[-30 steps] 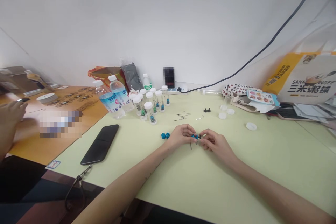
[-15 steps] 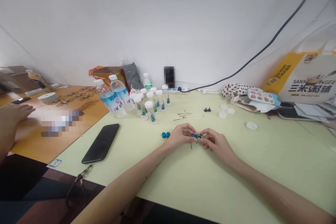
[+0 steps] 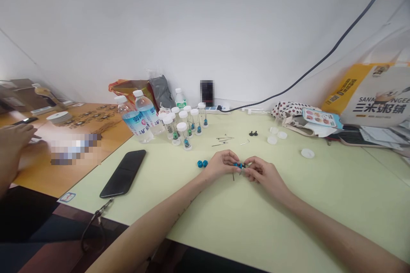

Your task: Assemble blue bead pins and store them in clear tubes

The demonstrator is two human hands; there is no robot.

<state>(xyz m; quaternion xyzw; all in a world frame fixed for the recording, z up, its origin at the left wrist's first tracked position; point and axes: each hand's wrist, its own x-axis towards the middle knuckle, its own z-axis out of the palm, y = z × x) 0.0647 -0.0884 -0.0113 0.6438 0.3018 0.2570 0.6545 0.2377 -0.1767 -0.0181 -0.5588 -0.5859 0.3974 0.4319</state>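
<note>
Head view | small blue-and-black piece (image 3: 239, 165) pinched between left hand (image 3: 220, 165) and right hand (image 3: 263, 175), low over table (image 3: 320, 204) | two blue beads (image 3: 202, 164) just left | bare tabletop right and toward near edge

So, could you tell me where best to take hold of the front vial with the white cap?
Probably by its white cap, coming from above: the vial stands upright, and other vials crowd close behind it.

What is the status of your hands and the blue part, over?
Left hand and right hand both pinch the blue part between them. Two blue beads lie beside the left hand, apart from it.
</note>
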